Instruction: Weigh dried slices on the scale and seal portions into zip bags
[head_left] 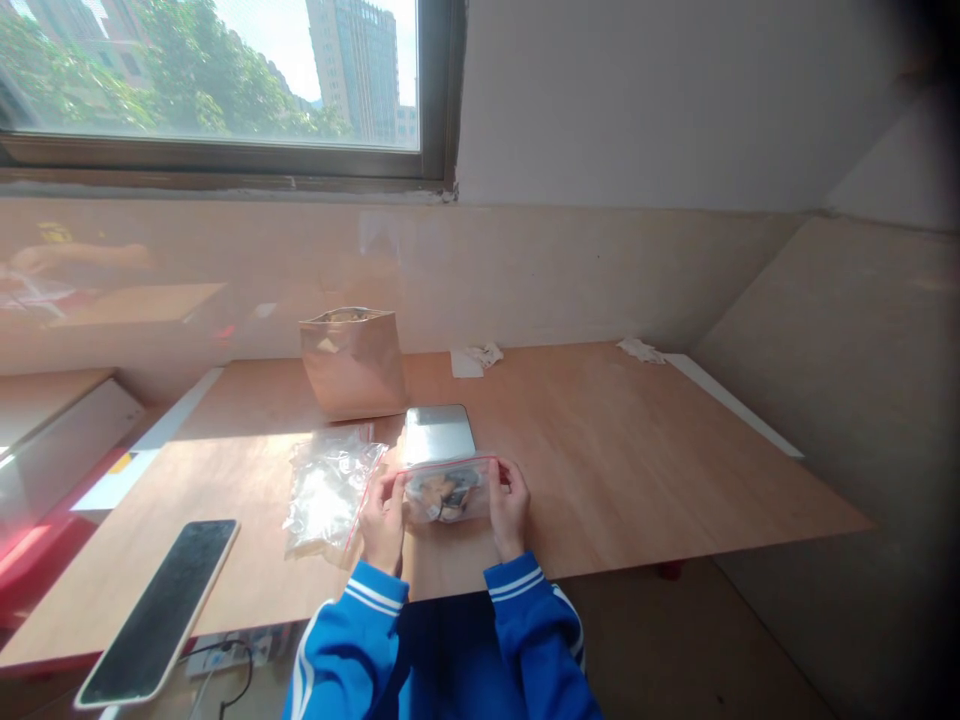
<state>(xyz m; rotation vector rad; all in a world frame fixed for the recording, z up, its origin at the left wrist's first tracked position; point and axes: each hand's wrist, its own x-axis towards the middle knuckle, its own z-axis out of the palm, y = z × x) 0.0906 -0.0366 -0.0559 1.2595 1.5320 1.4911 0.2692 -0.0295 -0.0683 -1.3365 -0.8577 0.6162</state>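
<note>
Between my two hands is a clear zip bag (448,492) with a red seal line along its top and brown and dark pieces inside. My left hand (383,522) pinches its left top corner, and my right hand (510,507) pinches the right top corner. Just behind the bag lies a flat silver device like a small scale (439,432), its near edge covered by the bag. Left of my left hand, a pile of clear plastic zip bags (330,490) lies on the wooden table (622,450).
A brown paper bag (352,365) stands upright with its top open at the back. A phone (161,610) lies over the table's front left edge. White paper scraps (480,358) and a crumpled white piece (640,350) lie along the back, by the wall.
</note>
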